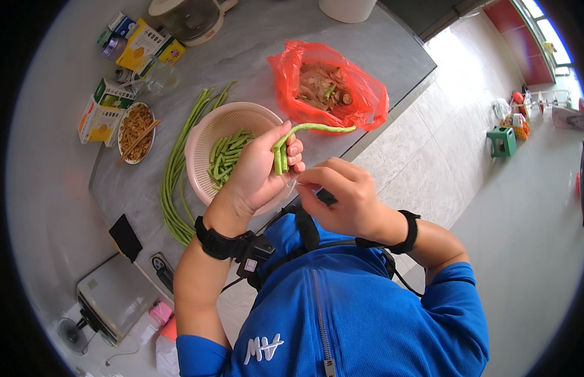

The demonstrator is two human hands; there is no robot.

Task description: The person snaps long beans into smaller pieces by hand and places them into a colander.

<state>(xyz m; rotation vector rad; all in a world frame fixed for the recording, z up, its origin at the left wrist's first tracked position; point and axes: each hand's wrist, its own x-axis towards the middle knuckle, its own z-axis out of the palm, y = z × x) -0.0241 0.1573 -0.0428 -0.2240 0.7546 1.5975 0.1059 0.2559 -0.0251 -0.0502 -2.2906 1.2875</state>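
My left hand [263, 165] holds several green yardlong bean pieces [279, 159]; one long bent piece sticks out to the right. It is above the near right side of a pink plastic colander [196, 129], which contains many short cut bean pieces [224, 158]. To the right, my right hand [341, 195] is curled, thumb and forefinger brought close together beside the left fingers. Whether something thin sits between those fingertips is too small to tell. A bundle of uncut yardlong beans [172, 174] curves along the colander's left side on the grey table [245, 52].
An open red plastic bag [287, 89] with peelings stands beyond the colander, near the table's right edge. At left are a plate of food [136, 127] with chopsticks [141, 139], and medicine boxes [106, 115]. A glass jug [157, 77] stands behind. A green stool [502, 141] is on the floor.
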